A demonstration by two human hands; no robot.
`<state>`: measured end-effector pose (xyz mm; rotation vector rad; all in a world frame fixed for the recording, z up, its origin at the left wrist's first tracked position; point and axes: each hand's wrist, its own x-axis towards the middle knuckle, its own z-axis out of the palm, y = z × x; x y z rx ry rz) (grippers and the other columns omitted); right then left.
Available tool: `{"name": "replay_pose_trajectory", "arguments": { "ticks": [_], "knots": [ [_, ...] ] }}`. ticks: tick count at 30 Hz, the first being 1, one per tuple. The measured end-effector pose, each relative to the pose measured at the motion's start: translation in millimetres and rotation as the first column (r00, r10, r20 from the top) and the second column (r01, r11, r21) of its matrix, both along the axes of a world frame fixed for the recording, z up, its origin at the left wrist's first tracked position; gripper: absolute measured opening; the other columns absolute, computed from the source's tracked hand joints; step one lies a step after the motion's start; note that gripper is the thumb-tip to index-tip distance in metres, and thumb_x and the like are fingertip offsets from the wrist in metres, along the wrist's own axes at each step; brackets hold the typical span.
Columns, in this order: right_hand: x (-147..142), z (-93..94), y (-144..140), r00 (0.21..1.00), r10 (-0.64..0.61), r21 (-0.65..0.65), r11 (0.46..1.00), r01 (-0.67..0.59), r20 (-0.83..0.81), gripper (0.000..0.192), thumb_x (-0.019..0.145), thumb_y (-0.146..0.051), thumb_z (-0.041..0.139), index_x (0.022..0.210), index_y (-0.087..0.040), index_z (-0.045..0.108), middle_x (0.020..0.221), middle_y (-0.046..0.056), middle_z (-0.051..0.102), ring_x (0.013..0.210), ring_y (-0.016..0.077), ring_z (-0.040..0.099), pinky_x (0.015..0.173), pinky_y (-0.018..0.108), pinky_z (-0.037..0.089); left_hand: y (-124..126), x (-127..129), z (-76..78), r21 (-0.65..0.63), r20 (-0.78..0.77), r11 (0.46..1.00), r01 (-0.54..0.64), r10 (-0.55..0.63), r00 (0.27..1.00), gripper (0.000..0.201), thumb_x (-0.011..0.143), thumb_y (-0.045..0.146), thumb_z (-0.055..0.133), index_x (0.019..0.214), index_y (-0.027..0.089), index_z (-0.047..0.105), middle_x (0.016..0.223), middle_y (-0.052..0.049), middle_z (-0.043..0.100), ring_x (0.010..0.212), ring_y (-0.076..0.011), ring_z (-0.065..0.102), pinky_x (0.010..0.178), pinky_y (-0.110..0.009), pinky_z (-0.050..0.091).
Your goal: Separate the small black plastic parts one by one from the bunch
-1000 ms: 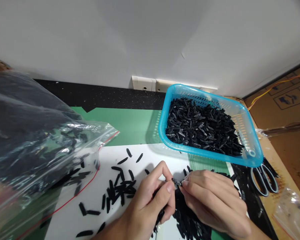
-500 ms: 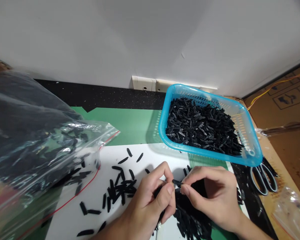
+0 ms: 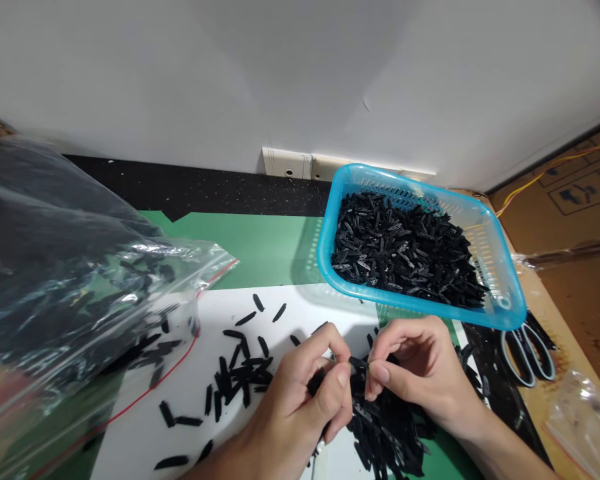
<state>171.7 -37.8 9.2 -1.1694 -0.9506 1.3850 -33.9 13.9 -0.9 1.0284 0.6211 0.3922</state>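
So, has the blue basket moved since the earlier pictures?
No. Judged against the white socket plate, the blue basket sits where it did, shifted neither left nor right.

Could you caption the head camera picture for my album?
Left hand and right hand pinch a small black piece near a blue basket of black pieces.

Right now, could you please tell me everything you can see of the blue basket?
The blue basket looks like translucent plastic: a rounded rectangle with a thick rim and slotted sides. It stands upright, open-topped, close to the grey wall. Small black pieces lie heaped inside. Neither the right hand nor the left hand grips it.
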Motion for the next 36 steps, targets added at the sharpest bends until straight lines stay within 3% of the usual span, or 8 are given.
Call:
{"name": "replay_pose_trajectory", "arguments": {
  "ticks": [8, 13, 21, 24, 36],
  "knots": [
    [-1.0, 0.9, 0.5, 0.999, 0.006, 0.019, 1.000, -0.007, 0.040, 0.012, 0.085, -0.013, 0.092, 0.081, -0.015, 0.081, 0.065, 0.007, 0.083, 0.053, 0.0144, 0.077, 0.058, 0.019, 0.060, -0.6, 4.0, -1.8, 0.035, -0.006, 0.999, -0.037, 0.038, 0.999, 0.036, 0.119, 0.054, 0.049, 0.096, 0.026, 0.048, 0.058, 0.011, 0.049, 0.055, -0.0117, 0.038, 0.061, -0.027, 0.033],
    [3.1, 1.6, -1.8, 0.999, 0.038, 0.040, 0.998, -0.039, 0.022, 0.011, 0.083, -0.010, 0.092, 0.082, -0.015, 0.082, 0.069, 0.008, 0.084, 0.057, 0.0155, 0.079, 0.060, 0.019, 0.061, -8.3, 8.8, -2.0, 0.047, -0.041, 0.981, -0.187, 0.189, 0.981, 0.037, 0.118, 0.054, 0.049, 0.094, 0.027, 0.045, 0.057, 0.012, 0.047, 0.053, -0.0112, 0.036, 0.059, -0.026, 0.033],
    [5.9, 2.8, -0.2, 1.000, -0.018, -0.013, 1.000, 0.018, 0.010, 0.014, 0.082, -0.014, 0.097, 0.082, -0.018, 0.083, 0.070, 0.004, 0.085, 0.062, 0.0127, 0.078, 0.065, 0.016, 0.060, -12.6, 2.5, -3.6, 0.087, -0.077, 0.987, -0.137, 0.143, 0.987, 0.039, 0.118, 0.058, 0.047, 0.095, 0.026, 0.050, 0.061, 0.010, 0.045, 0.056, -0.0121, 0.036, 0.056, -0.025, 0.030],
    [3.9, 3.4, -0.4, 0.996, -0.054, 0.005, 0.999, 0.054, 0.067, 0.016, 0.080, -0.014, 0.099, 0.081, -0.019, 0.083, 0.070, 0.003, 0.083, 0.062, 0.0114, 0.075, 0.065, 0.015, 0.059, -11.1, 1.8, -5.0, 0.070, -0.068, 0.993, -0.095, 0.099, 0.993, 0.038, 0.118, 0.057, 0.047, 0.097, 0.026, 0.050, 0.061, 0.010, 0.046, 0.056, -0.0122, 0.036, 0.056, -0.025, 0.030],
    [2.8, 4.2, -2.7, 0.971, -0.047, 0.067, 0.997, 0.032, 0.234, 0.015, 0.084, -0.015, 0.094, 0.081, -0.019, 0.080, 0.071, 0.001, 0.080, 0.062, 0.0113, 0.071, 0.061, 0.017, 0.057, -12.5, 3.1, -10.6, 0.093, -0.113, 0.991, -0.096, 0.106, 0.988, 0.033, 0.116, 0.054, 0.053, 0.099, 0.026, 0.050, 0.061, 0.010, 0.047, 0.054, -0.0110, 0.035, 0.052, -0.024, 0.028]
  ]
}}
